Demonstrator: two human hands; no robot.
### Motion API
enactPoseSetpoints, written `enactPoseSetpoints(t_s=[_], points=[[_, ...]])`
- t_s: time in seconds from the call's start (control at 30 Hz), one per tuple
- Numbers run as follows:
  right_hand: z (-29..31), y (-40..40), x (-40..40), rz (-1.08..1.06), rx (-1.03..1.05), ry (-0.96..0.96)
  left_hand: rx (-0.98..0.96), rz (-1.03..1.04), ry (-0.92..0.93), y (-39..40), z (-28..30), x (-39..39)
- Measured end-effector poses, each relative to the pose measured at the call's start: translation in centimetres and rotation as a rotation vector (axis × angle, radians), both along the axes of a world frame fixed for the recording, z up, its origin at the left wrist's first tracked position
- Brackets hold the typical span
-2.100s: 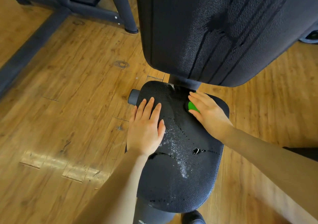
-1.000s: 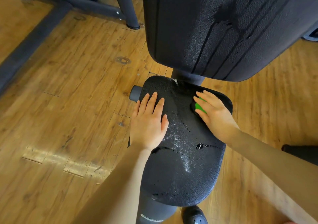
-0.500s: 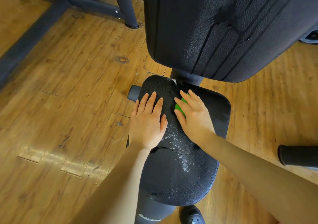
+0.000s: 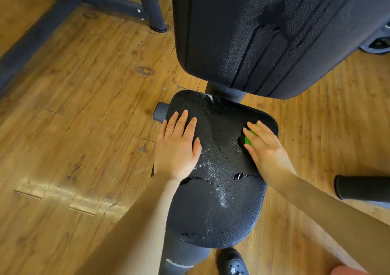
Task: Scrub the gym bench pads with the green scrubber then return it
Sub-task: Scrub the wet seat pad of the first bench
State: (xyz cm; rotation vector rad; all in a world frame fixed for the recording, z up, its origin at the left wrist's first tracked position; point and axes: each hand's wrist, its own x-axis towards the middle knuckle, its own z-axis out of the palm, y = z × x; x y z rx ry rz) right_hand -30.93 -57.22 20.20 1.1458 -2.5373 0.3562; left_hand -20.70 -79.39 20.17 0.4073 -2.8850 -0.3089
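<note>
the green scrubber point(image 4: 250, 136) lies under the right hand point(image 4: 266, 148) at the far right of the seat pad point(image 4: 215, 190); its long axis is hidden. straight fingers press it. this looks mid-scrub; next, sweep across the wet patch. the left hand point(image 4: 176, 148) rests flat, steadying the pad.

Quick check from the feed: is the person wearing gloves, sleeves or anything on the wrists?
No. Both the left hand and the right hand are bare, with no gloves, rings, watch or bands visible. Both forearms are uncovered as far as the frame shows; no sleeve is in view.
</note>
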Motion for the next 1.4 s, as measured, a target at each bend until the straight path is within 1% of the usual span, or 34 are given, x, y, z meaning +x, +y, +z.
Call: enactPoseSetpoints(t_s=[0.07, 0.17, 0.27, 0.37, 0.43, 0.5, 0.63, 0.73, 0.87, 0.97, 1.03, 1.13, 1.2, 1.27, 1.4], points=[[0.3, -0.8, 0.3, -0.004, -0.048, -0.009, -0.006, 0.001, -0.006, 0.0, 0.0, 0.0], [0.2, -2.8, 1.2, 0.063, -0.038, -0.010, -0.002, 0.008, -0.008, 0.0, -0.1, 0.0], [-0.4, -5.2, 1.8, 0.108, -0.042, -0.080, 0.008, 0.011, -0.002, 0.0, -0.2, 0.0], [-0.3, -6.6, 2.1, 0.087, -0.072, -0.160, 0.002, 0.010, -0.002, 0.1, -0.2, -0.1], [-0.2, -6.6, 2.3, 0.045, -0.014, -0.160, -0.001, 0.008, 0.003, 0.0, -0.2, 0.0], [-0.3, -6.3, 2.3, 0.021, 0.046, -0.148, 0.001, 0.008, 0.010, 0.0, -0.2, 0.0], [-0.9, -4.5, 1.4, 0.079, 0.062, -0.153, -0.008, 0.012, 0.018, 0.0, -0.2, 0.0], [-0.6, -1.5, 1.0, 0.083, 0.101, -0.086, -0.015, 0.011, 0.013, 0.0, -0.2, 0.0], [-0.1, 1.8, 0.6, 0.066, 0.051, -0.067, -0.019, 0.013, -0.002, 0.0, -0.2, 0.0], [-0.4, 2.1, 0.5, 0.053, 0.037, -0.069, -0.026, 0.017, -0.006, 0.1, -0.2, 0.0], [-0.3, 1.2, 0.8, 0.043, -0.006, -0.078, -0.028, 0.022, -0.006, 0.2, -0.2, -0.1], [0.0, -1.9, 1.7, 0.113, -0.069, -0.143, -0.028, 0.023, -0.005, 0.2, -0.3, -0.1], [0.1, -4.5, 2.6, 0.155, -0.042, -0.177, -0.026, 0.023, 0.004, 0.2, -0.3, -0.1], [0.0, -6.2, 3.2, 0.143, -0.033, -0.220, -0.025, 0.020, 0.012, 0.1, -0.3, 0.0], [-0.4, -6.5, 3.0, 0.098, 0.005, -0.214, -0.026, 0.019, 0.004, 0.0, -0.3, 0.0]])
